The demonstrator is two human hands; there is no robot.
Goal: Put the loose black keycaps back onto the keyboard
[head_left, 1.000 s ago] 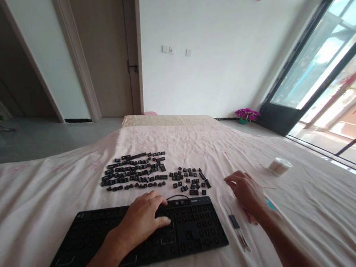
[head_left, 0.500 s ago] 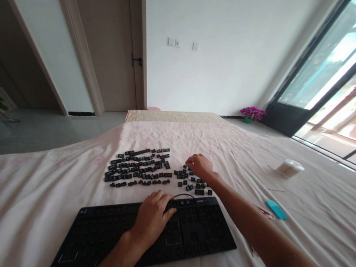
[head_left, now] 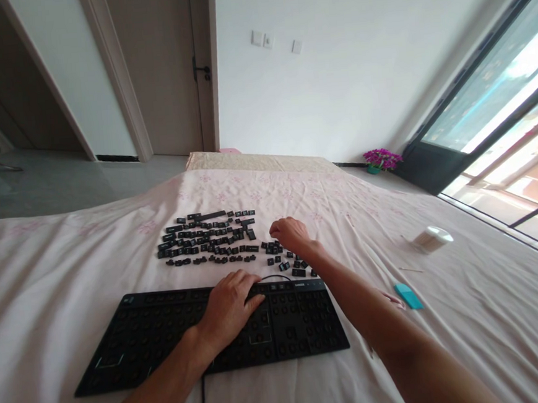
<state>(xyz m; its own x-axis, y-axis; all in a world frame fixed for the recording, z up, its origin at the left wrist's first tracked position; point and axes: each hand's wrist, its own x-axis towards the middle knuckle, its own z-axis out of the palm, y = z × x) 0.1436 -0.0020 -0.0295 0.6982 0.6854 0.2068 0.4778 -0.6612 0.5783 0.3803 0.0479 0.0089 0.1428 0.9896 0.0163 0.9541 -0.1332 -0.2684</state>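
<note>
A black keyboard (head_left: 177,333) with its keycaps off lies across the pink sheet. My left hand (head_left: 228,307) rests on its top middle, thumb apart from the other fingers and holding nothing. Beyond the keyboard, loose black keycaps (head_left: 206,237) are laid out in rough rows, with a long bar-shaped one at the far side. A smaller group of keycaps (head_left: 297,272) sits to the right. Just past this group is my right hand (head_left: 290,232), fingertips pinched together above the sheet. Whatever is between those fingers, if anything, is too small to make out.
A clear round tub (head_left: 433,239) of cotton swabs stands on the right of the sheet (head_left: 473,309). Nearer lie a single swab (head_left: 411,270) and a flat turquoise piece (head_left: 407,296), beside something pinkish partly behind my right forearm. A cable (head_left: 203,399) runs from the keyboard's near edge.
My right hand has moved slightly left, its fingertips now past the right keycap group. My left hand stays on the keyboard. The whole view has shifted a little with the head.
</note>
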